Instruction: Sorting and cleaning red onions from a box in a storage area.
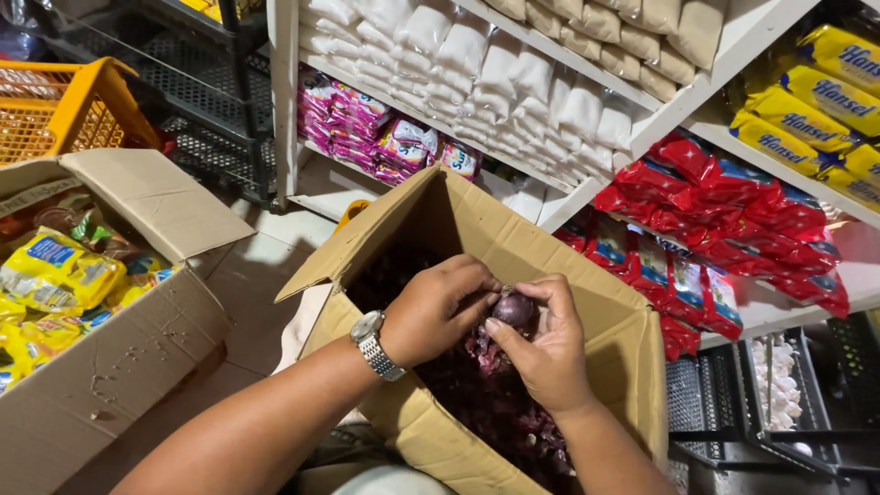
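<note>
I see both hands over the open brown cardboard box (pixel 513 252) of loose purple-red onion skins. My right hand (pixel 548 353) has its fingers closed around 1 small round purple onion (pixel 514 308), held just above the skins; my left hand (pixel 438 307), metal wristwatch (pixel 374 344) on the wrist, pinches at the onion's top. I judge it light, firm, with a papery, flaky, slightly slippery skin, so best held round its middle. A second cardboard box of yellow packets (pixel 55 275) sits left.
</note>
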